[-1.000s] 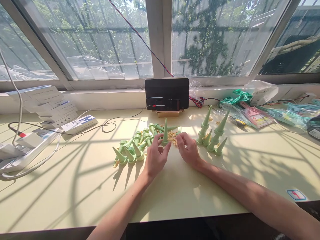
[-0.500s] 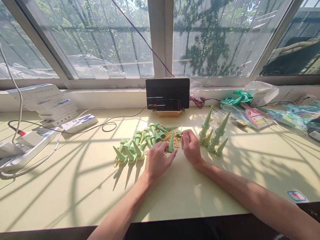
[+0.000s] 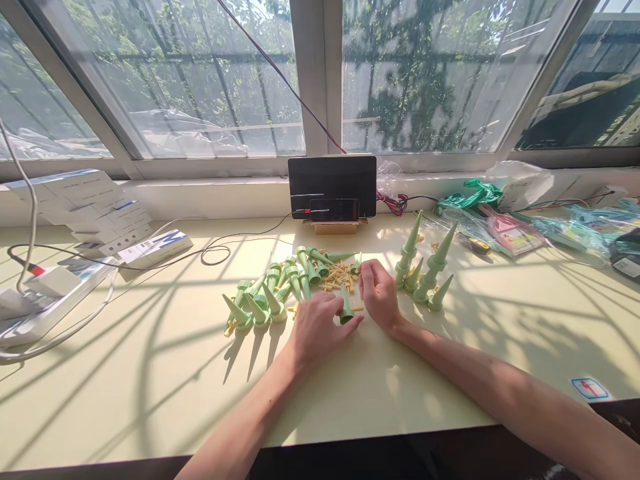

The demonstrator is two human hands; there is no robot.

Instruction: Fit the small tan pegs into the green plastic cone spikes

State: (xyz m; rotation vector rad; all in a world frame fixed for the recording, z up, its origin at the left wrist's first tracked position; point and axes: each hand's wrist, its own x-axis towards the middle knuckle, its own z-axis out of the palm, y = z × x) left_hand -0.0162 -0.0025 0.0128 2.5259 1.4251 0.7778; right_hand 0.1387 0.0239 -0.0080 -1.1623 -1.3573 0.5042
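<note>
My left hand is closed around the wide end of a green cone-shaped spike, its tip pointing up and its open base towards me. A thin yellow peg shows just right of this spike. My right hand has its fingers curled; what they hold, if anything, is hidden. Another green spike is close by its fingertips, and I cannot tell whether they touch. Beyond my hands lies a pile of small yellow pegs. Left of them, many green spikes are grouped, some upright and some lying down.
Several green spikes, some stacked, stand right of my right hand. A tablet with a phone before it leans by the window. White boxes and a power strip sit left; plastic bags lie back right.
My left hand has drawn the green spike nearer to me and slightly right, away from the pegs. My right hand stays in place. The view has shifted slightly.
</note>
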